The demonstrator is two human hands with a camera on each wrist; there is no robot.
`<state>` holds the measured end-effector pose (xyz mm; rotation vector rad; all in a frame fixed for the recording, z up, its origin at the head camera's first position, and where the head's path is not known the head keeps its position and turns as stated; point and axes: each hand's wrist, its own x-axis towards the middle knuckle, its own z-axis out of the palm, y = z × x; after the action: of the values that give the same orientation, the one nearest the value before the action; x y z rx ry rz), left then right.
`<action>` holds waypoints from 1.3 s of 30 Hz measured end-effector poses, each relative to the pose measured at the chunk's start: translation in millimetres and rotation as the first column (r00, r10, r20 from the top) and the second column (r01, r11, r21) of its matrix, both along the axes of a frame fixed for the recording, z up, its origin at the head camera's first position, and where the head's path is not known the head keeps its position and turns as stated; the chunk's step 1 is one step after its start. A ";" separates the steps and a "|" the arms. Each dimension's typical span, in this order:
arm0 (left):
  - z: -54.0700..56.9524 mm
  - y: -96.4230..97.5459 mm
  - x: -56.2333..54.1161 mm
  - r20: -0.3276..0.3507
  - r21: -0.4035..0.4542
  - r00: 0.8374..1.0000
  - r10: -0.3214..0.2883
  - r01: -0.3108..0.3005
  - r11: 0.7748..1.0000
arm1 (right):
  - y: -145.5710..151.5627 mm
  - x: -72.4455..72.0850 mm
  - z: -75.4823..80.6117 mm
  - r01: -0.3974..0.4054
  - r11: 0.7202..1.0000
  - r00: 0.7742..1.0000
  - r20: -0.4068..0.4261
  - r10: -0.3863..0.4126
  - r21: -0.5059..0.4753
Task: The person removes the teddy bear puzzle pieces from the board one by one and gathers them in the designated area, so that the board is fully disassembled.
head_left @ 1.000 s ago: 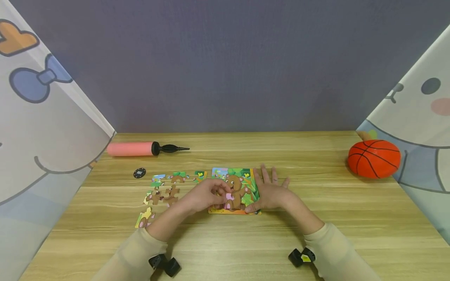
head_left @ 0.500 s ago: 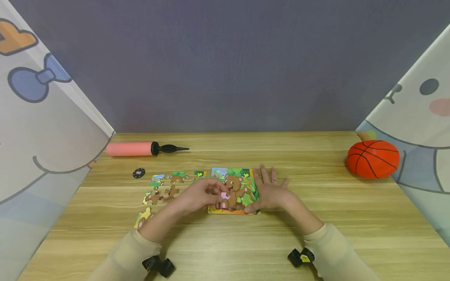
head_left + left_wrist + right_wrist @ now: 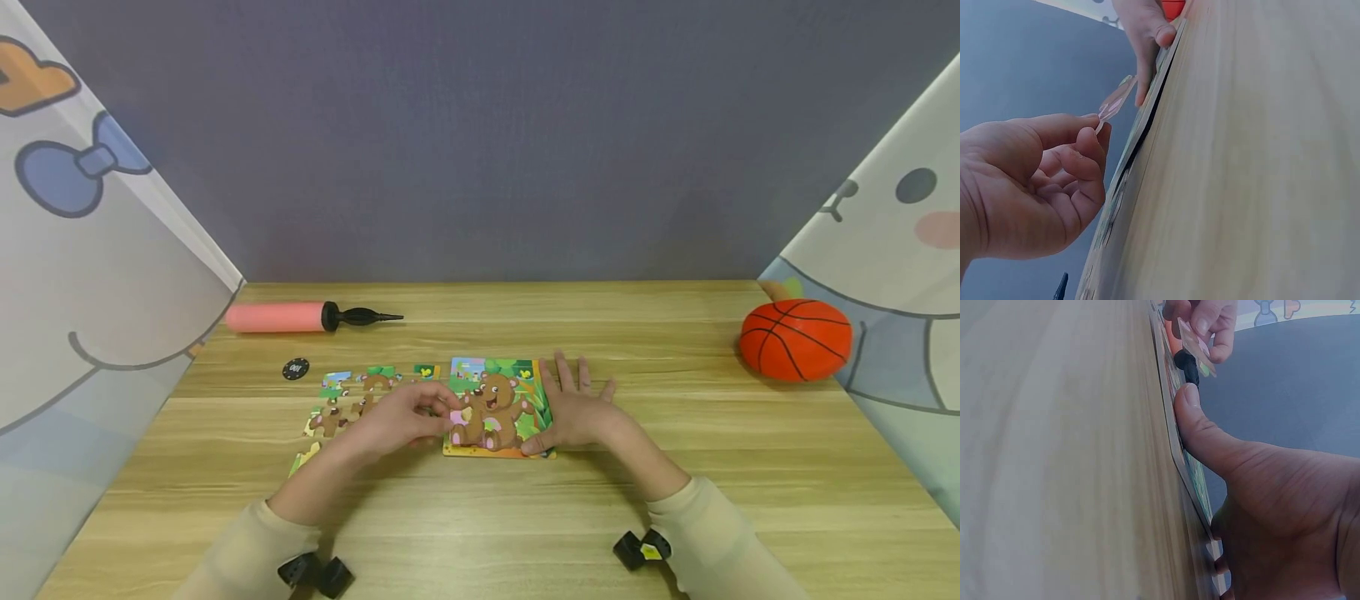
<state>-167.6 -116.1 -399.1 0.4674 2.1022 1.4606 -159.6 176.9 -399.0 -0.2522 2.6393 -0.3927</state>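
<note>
My left hand (image 3: 405, 423) pinches a puzzle piece (image 3: 1116, 101) between thumb and fingertips, above the left part of the puzzle board (image 3: 487, 454). Brown and pink show on the piece, which tilts up from the board in both wrist views. The board carries a picture of a brown bear among green plants. My right hand (image 3: 579, 417) rests on the board's right side, fingers straight and spread, thumb (image 3: 1194, 415) along the lower right edge. Several loose puzzle pieces (image 3: 327, 421) lie on the table left of the board, some partly hidden by my left hand and forearm.
A pink hand pump (image 3: 276, 317) with a black nozzle lies at the back left. In front of it is a black round chip (image 3: 296, 368). An orange-red toy basketball (image 3: 796, 340) sits at the far right. A grey panel (image 3: 495, 142) stands behind the table.
My left hand has moved left across the board with the pinched puzzle piece, uncovering more of the bear picture. My right hand has stayed in place on the board.
</note>
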 end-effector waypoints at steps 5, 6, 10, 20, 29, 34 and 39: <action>-1.2 -9.7 0.6 0.008 0.005 1.000 0.023 -0.023 1.000 | 0.4 0.5 1.0 0.000 1.000 1.000 -0.001 0.000 0.002; -1.6 -11.8 0.7 0.010 0.002 1.000 0.026 -0.027 1.000 | 0.3 0.5 1.2 -0.001 1.000 1.000 -0.001 0.001 0.003; -3.1 -20.1 1.1 0.009 -0.012 0.999 0.032 -0.032 0.999 | 0.1 0.5 1.7 -0.005 1.000 1.000 -0.001 0.005 0.007; -4.8 -42.5 3.6 0.030 -0.022 0.996 0.078 -0.077 0.997 | -0.1 0.4 1.5 -0.020 1.000 1.000 0.001 0.020 0.021; -4.7 -56.0 6.7 0.001 -0.042 0.995 0.101 -0.101 0.994 | 1.5 0.9 2.7 -0.047 0.998 0.999 0.000 0.047 0.040; -5.5 -62.3 6.5 0.022 -0.012 0.996 0.091 -0.091 0.996 | 3.5 -0.1 3.2 -0.060 0.997 0.998 -0.005 0.060 0.041; -3.4 -68.7 8.6 0.048 -0.029 0.991 0.122 -0.120 0.992 | 3.8 -0.5 4.1 -0.070 0.996 0.997 -0.005 0.071 0.051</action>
<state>-159.0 -184.8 -402.6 0.2955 2.1399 1.4947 -160.1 180.7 -394.9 -0.3295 2.6351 -0.3010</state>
